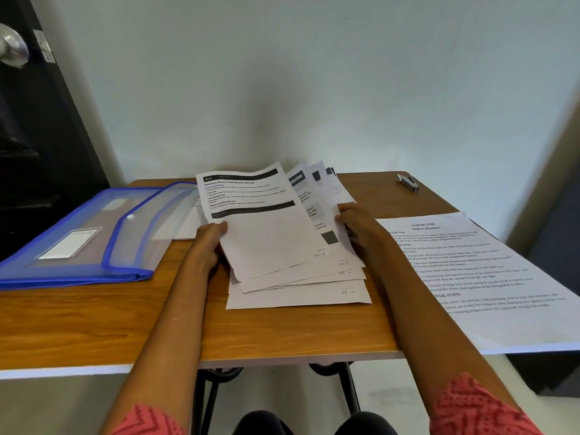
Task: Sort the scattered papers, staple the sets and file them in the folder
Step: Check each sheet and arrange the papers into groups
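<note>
A fanned stack of printed papers (276, 233) lies in the middle of the wooden table (282, 331), its far end lifted. My left hand (208, 243) grips the stack's left edge, thumb on the top sheet. My right hand (357, 224) holds the right edge of the fanned sheets. A second set of papers (477, 277) lies flat at the right, hanging over the table's front edge. A blue translucent folder (94, 233) lies shut at the left. A small grey stapler (408, 182) sits at the far right corner.
The table stands against a pale wall. A dark door with a metal knob (12, 47) is at the far left. A loose sheet (188, 221) pokes out between the folder and the stack. Black metal table legs (351, 387) show below.
</note>
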`<action>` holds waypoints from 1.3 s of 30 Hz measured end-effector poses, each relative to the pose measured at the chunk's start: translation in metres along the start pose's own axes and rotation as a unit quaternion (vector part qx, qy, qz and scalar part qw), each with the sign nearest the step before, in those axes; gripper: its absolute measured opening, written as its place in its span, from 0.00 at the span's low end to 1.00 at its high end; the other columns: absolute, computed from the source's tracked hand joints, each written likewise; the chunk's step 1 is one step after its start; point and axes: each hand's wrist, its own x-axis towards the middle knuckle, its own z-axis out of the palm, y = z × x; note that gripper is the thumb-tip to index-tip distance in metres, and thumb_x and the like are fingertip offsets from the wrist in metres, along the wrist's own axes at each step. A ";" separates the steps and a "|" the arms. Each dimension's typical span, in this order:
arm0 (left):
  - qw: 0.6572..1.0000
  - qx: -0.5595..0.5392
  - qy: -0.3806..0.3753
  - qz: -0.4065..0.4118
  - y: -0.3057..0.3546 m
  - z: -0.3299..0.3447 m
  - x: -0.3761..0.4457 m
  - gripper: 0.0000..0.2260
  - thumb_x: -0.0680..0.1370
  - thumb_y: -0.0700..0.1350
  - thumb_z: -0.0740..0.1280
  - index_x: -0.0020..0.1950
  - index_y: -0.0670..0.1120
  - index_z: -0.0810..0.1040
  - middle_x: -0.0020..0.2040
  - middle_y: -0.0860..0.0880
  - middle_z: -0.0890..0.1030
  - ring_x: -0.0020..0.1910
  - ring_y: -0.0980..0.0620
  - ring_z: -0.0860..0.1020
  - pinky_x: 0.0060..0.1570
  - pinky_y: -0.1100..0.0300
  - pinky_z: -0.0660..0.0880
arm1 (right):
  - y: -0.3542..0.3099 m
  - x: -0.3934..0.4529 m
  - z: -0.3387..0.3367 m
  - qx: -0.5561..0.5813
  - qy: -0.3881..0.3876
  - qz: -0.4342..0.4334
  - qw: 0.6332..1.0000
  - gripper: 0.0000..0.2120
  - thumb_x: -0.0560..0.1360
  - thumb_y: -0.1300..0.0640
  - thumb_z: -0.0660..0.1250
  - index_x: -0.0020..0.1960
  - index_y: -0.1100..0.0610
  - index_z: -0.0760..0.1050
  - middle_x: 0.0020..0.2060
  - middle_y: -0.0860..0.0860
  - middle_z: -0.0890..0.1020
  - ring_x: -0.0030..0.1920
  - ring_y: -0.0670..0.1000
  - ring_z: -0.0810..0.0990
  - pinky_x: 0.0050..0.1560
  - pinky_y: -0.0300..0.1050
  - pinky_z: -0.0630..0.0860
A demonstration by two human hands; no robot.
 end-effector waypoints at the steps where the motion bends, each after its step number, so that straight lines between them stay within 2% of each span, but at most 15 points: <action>1: 1.000 0.000 -0.001 0.000 0.000 0.000 0.000 0.15 0.80 0.37 0.60 0.67 0.39 0.69 0.63 0.39 0.75 0.52 0.43 0.73 0.53 0.53 0.71 | -0.001 0.000 0.000 -0.003 -0.002 0.008 1.000 0.10 0.77 0.65 0.61 0.57 0.59 0.74 0.58 0.55 0.77 0.57 0.58 0.77 0.58 0.54 0.76; 2: 1.000 0.001 -0.001 0.001 0.000 0.000 0.000 0.15 0.80 0.37 0.60 0.67 0.39 0.69 0.63 0.39 0.75 0.52 0.43 0.73 0.52 0.53 0.71 | -0.002 0.000 0.000 0.000 -0.005 0.009 1.000 0.12 0.75 0.65 0.64 0.59 0.59 0.73 0.56 0.54 0.77 0.56 0.57 0.77 0.56 0.50 0.77; 4: 1.000 0.003 0.000 0.005 0.000 0.000 0.000 0.15 0.79 0.36 0.60 0.67 0.39 0.69 0.63 0.39 0.75 0.52 0.43 0.74 0.53 0.53 0.71 | -0.003 -0.003 -0.002 0.009 -0.011 -0.005 1.000 0.12 0.72 0.65 0.69 0.54 0.59 0.74 0.50 0.52 0.78 0.50 0.53 0.78 0.46 0.43 0.76; 5: 1.000 0.005 0.001 0.007 -0.001 0.000 0.000 0.15 0.79 0.36 0.60 0.66 0.39 0.70 0.63 0.39 0.75 0.53 0.43 0.74 0.54 0.53 0.71 | -0.002 -0.002 -0.003 0.007 -0.015 -0.009 1.000 0.13 0.70 0.64 0.72 0.53 0.60 0.74 0.48 0.52 0.78 0.48 0.52 0.78 0.45 0.42 0.76; 9: 1.000 0.010 0.013 0.013 -0.001 0.000 0.001 0.15 0.79 0.35 0.60 0.66 0.38 0.70 0.63 0.38 0.75 0.52 0.43 0.74 0.54 0.54 0.71 | 0.000 0.000 -0.005 -0.030 -0.011 -0.009 0.999 0.21 0.64 0.53 0.78 0.53 0.58 0.74 0.52 0.55 0.79 0.52 0.57 0.79 0.57 0.54 0.76; 14: 0.999 0.001 0.038 0.023 0.000 0.000 0.000 0.15 0.79 0.36 0.60 0.66 0.38 0.70 0.62 0.39 0.75 0.52 0.44 0.74 0.54 0.54 0.72 | -0.004 -0.008 -0.005 0.038 -0.023 -0.056 0.997 0.08 0.69 0.59 0.73 0.40 0.57 0.73 0.50 0.59 0.81 0.49 0.60 0.81 0.51 0.52 0.79; 17: 0.997 -0.023 0.059 0.036 0.001 0.000 -0.001 0.14 0.79 0.36 0.60 0.65 0.39 0.71 0.62 0.39 0.75 0.52 0.44 0.74 0.54 0.54 0.72 | -0.004 -0.008 -0.007 0.105 -0.019 -0.051 0.993 0.07 0.70 0.60 0.72 0.41 0.59 0.74 0.51 0.61 0.82 0.45 0.59 0.83 0.47 0.54 0.81; 19: 0.995 -0.040 0.074 0.045 0.002 0.000 -0.002 0.14 0.79 0.37 0.60 0.64 0.40 0.71 0.61 0.40 0.76 0.51 0.45 0.74 0.53 0.54 0.72 | -0.002 -0.007 -0.009 0.145 -0.026 -0.048 0.988 0.06 0.71 0.62 0.72 0.43 0.60 0.75 0.51 0.62 0.82 0.46 0.61 0.83 0.49 0.58 0.80; 30: 0.992 -0.067 0.086 0.068 0.005 0.001 -0.004 0.14 0.80 0.38 0.61 0.65 0.40 0.71 0.61 0.40 0.76 0.52 0.45 0.74 0.55 0.52 0.73 | 0.000 -0.001 -0.010 0.134 -0.025 -0.047 0.990 0.04 0.73 0.60 0.70 0.42 0.59 0.75 0.52 0.61 0.82 0.50 0.62 0.82 0.53 0.60 0.78; 33: 0.994 -0.047 0.068 0.065 0.003 0.001 -0.004 0.13 0.80 0.39 0.61 0.65 0.40 0.71 0.58 0.41 0.76 0.50 0.45 0.74 0.53 0.52 0.73 | 0.004 0.001 -0.007 0.096 0.035 -0.072 0.992 0.05 0.74 0.59 0.68 0.45 0.60 0.75 0.50 0.60 0.82 0.48 0.59 0.82 0.51 0.55 0.79; 35: 0.997 -0.007 0.044 0.062 0.001 0.001 -0.006 0.10 0.80 0.38 0.60 0.60 0.39 0.73 0.51 0.43 0.77 0.43 0.48 0.75 0.47 0.55 0.73 | 0.004 0.003 -0.009 -0.024 0.134 -0.122 0.983 0.06 0.77 0.57 0.65 0.48 0.61 0.75 0.47 0.58 0.82 0.46 0.56 0.82 0.46 0.48 0.80; 36: 0.997 0.028 0.039 0.068 -0.001 0.001 -0.007 0.06 0.79 0.38 0.60 0.54 0.39 0.75 0.49 0.43 0.77 0.42 0.48 0.75 0.44 0.56 0.74 | 0.003 0.003 -0.011 -0.075 0.185 -0.143 0.969 0.08 0.78 0.57 0.62 0.49 0.62 0.76 0.46 0.58 0.81 0.45 0.55 0.81 0.43 0.46 0.78; 37: 0.993 0.068 0.044 0.082 -0.002 0.002 -0.006 0.05 0.79 0.38 0.61 0.49 0.40 0.75 0.49 0.43 0.78 0.45 0.46 0.77 0.45 0.56 0.74 | 0.002 0.004 -0.013 -0.095 0.226 -0.159 0.956 0.08 0.79 0.58 0.61 0.49 0.63 0.76 0.45 0.58 0.81 0.44 0.55 0.80 0.42 0.46 0.77; 38: 0.987 0.110 0.053 0.107 -0.003 0.002 -0.007 0.05 0.79 0.38 0.61 0.49 0.40 0.76 0.52 0.42 0.79 0.51 0.44 0.77 0.49 0.55 0.74 | 0.001 0.005 -0.014 -0.093 0.256 -0.174 0.946 0.09 0.79 0.59 0.59 0.49 0.63 0.75 0.45 0.59 0.81 0.44 0.56 0.79 0.43 0.47 0.77; 39: 0.977 0.145 0.066 0.139 -0.004 0.002 -0.007 0.08 0.79 0.39 0.61 0.54 0.39 0.77 0.56 0.41 0.79 0.57 0.42 0.76 0.54 0.54 0.73 | -0.002 0.005 -0.015 -0.087 0.276 -0.186 0.939 0.10 0.80 0.60 0.58 0.49 0.64 0.75 0.45 0.60 0.80 0.42 0.55 0.78 0.42 0.46 0.76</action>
